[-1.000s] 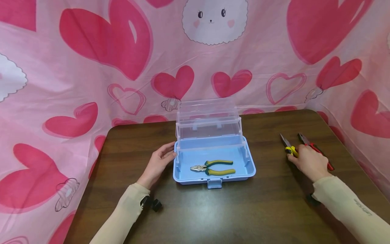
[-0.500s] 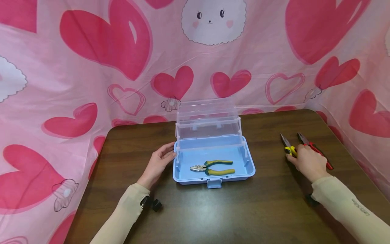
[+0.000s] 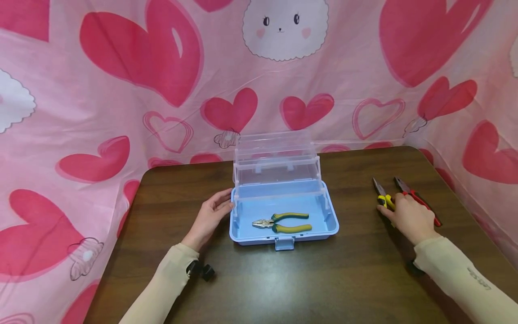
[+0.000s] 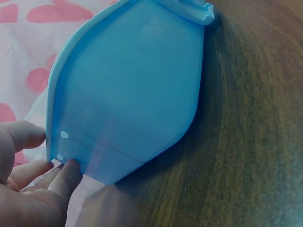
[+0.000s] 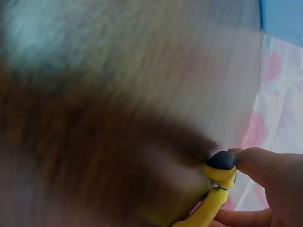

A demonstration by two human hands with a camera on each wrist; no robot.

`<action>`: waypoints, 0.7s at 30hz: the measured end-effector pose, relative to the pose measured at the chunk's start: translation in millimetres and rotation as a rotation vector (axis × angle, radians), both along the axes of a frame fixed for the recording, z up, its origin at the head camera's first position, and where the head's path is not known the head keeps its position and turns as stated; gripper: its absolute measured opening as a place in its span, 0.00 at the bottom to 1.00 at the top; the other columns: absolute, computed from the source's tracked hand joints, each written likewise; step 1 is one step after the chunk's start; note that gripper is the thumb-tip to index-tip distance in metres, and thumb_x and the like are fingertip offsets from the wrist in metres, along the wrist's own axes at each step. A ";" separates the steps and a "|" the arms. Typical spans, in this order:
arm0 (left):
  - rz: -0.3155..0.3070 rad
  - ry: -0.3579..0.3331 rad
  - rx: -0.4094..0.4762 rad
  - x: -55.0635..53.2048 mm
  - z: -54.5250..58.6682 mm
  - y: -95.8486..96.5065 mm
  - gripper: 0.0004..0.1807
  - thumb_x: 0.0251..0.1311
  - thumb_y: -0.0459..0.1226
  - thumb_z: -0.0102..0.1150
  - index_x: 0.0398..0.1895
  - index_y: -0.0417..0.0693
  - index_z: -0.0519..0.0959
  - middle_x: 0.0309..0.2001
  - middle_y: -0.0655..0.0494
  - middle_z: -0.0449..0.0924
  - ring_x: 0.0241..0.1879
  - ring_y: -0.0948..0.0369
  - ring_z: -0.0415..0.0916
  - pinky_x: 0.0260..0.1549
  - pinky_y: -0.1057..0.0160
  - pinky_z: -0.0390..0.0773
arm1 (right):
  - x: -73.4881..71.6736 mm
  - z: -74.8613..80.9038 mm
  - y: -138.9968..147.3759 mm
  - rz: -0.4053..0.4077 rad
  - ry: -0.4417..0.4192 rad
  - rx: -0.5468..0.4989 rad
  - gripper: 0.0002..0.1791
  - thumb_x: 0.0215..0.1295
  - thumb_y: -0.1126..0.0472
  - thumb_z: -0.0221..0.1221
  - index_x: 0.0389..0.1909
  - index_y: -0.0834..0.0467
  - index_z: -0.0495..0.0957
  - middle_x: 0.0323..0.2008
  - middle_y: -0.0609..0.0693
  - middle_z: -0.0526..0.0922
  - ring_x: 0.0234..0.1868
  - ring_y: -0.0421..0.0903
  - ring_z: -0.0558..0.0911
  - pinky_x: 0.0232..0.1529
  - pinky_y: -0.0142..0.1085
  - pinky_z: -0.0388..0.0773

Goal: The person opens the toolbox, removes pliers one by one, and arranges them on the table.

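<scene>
In the head view, my left hand (image 3: 208, 220) touches the left end of the blue toolbox (image 3: 230, 227). Its thumb is at the rim and its fingertips (image 4: 71, 168) rest against the outer wall near the back corner. Combination pliers (image 3: 291, 228) with green and yellow handles lie inside the box. At the right, my right hand (image 3: 413, 218) pinches the yellow-and-black handles of long-nose pliers (image 3: 379, 186), whose pointed jaws face away from me. The right wrist view has the thumb against a black part of these pliers (image 5: 222, 161); the rest is hidden or cut off.
Pliers (image 3: 422, 202) with red and black handles lie just right of my right hand, partly covered by it. The toolbox's clear lid and tray (image 3: 277, 164) stand raised at the back. A heart-patterned curtain (image 3: 121, 76) surrounds the brown table (image 3: 259, 288).
My right hand has shifted very slightly, its thumb moving a little to the left at the yellow handles. The left hand and the toolbox stay as they were.
</scene>
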State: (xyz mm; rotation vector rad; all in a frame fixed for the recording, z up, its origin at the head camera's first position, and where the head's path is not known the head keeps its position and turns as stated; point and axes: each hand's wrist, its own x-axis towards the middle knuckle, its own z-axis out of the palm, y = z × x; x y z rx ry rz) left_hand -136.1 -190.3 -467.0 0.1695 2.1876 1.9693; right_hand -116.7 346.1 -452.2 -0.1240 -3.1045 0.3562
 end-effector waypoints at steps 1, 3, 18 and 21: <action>-0.002 0.000 0.002 0.0 0.2 0.1 0.30 0.74 0.37 0.61 0.76 0.43 0.69 0.72 0.42 0.72 0.70 0.48 0.73 0.64 0.58 0.76 | 0.3 0.0 0.2 0.003 0.002 0.002 0.34 0.68 0.43 0.67 0.47 0.73 0.74 0.34 0.68 0.77 0.27 0.64 0.77 0.21 0.57 0.75; -0.003 -0.001 0.006 0.0 0.4 0.3 0.30 0.74 0.36 0.61 0.76 0.43 0.69 0.72 0.41 0.72 0.70 0.48 0.73 0.64 0.57 0.76 | 0.7 0.3 0.2 0.007 0.006 0.005 0.34 0.68 0.43 0.67 0.49 0.73 0.73 0.35 0.69 0.77 0.28 0.65 0.78 0.21 0.58 0.75; -0.002 0.004 0.001 0.3 1.1 0.6 0.30 0.74 0.36 0.61 0.76 0.43 0.68 0.72 0.41 0.72 0.70 0.48 0.73 0.64 0.58 0.76 | 3.1 17.6 -28.0 0.157 0.250 -0.078 0.14 0.68 0.57 0.66 0.46 0.63 0.83 0.40 0.65 0.85 0.26 0.57 0.81 0.18 0.54 0.75; 0.001 0.004 -0.001 0.0 0.7 0.7 0.29 0.74 0.36 0.62 0.75 0.43 0.69 0.72 0.42 0.72 0.70 0.48 0.73 0.64 0.58 0.76 | 5.4 26.8 -39.8 0.195 0.254 -0.114 0.13 0.68 0.57 0.67 0.46 0.62 0.84 0.40 0.62 0.86 0.28 0.54 0.82 0.19 0.50 0.76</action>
